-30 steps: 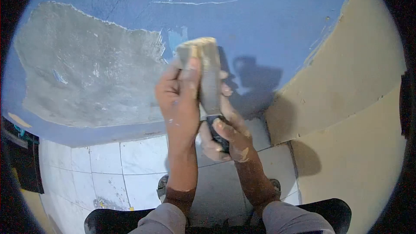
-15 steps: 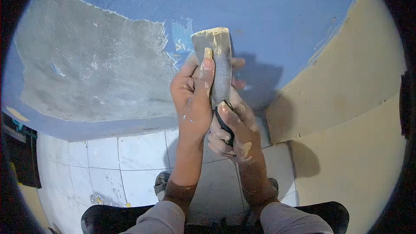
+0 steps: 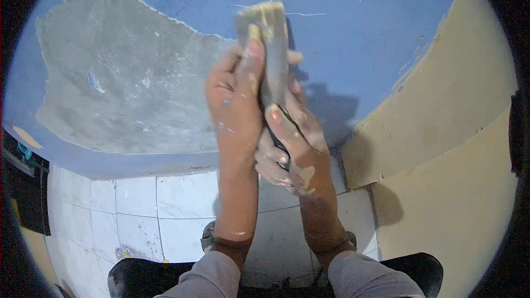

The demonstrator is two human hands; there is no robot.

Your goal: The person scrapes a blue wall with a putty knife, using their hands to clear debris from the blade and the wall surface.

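Note:
Both of my hands are on a putty knife (image 3: 275,60) with a wide metal blade and a black handle, held upright before the wall. My right hand (image 3: 301,146) wraps round the handle, its thumb lying along the top. Higher up, my left hand (image 3: 234,96) grips the blade, thumb pressed on its near face and fingers partly hidden behind it. Yellowish putty coats the blade's top edge and the left thumb tip. Pale smears cover the fingers and right wrist.
The blue wall (image 3: 353,38) has a rough grey patch (image 3: 132,88) on the left and white scratch marks above. A beige wall surface (image 3: 436,99) stands on the right. White floor tiles (image 3: 187,196) lie below, with a black seat edge (image 3: 143,276) near me.
My hands and the putty knife have moved up and slightly left. The left thumb is still on the blade, and the view has shifted a little.

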